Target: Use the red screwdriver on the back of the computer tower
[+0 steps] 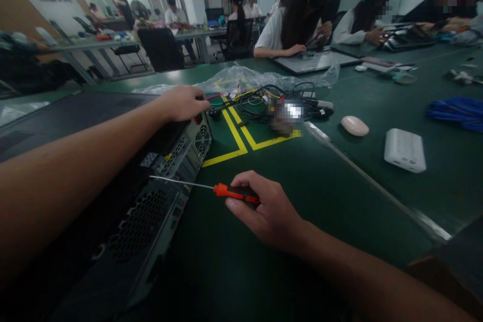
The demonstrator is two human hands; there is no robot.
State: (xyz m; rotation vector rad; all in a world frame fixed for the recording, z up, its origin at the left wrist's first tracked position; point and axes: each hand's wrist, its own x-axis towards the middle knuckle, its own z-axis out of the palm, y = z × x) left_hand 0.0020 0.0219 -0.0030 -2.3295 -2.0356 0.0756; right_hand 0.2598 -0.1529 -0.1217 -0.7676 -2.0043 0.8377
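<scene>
A black computer case [86, 110] lies on its side at the left, its metal rear panel with fan grilles facing right. My left hand [184, 103] rests on the far rear corner of the case, its fingers bent over the edge above the round fan grille [203, 139]. In my right hand [264, 206] is a screwdriver [234, 192] with an orange and black handle, fingers wrapped round it. Its long thin shaft points left, and the tip is by the rear edge of the case near a perforated metal bracket [152, 160]. Whether the tip touches is unclear.
Tangled cables [260, 103] and clear plastic wrap [234, 76] lie beyond yellow tape lines on the green table [339, 196]. At the right are a pink oval object [354, 126], a white box-shaped device [405, 150] and a blue bundle [456, 112]. Other people work across the table.
</scene>
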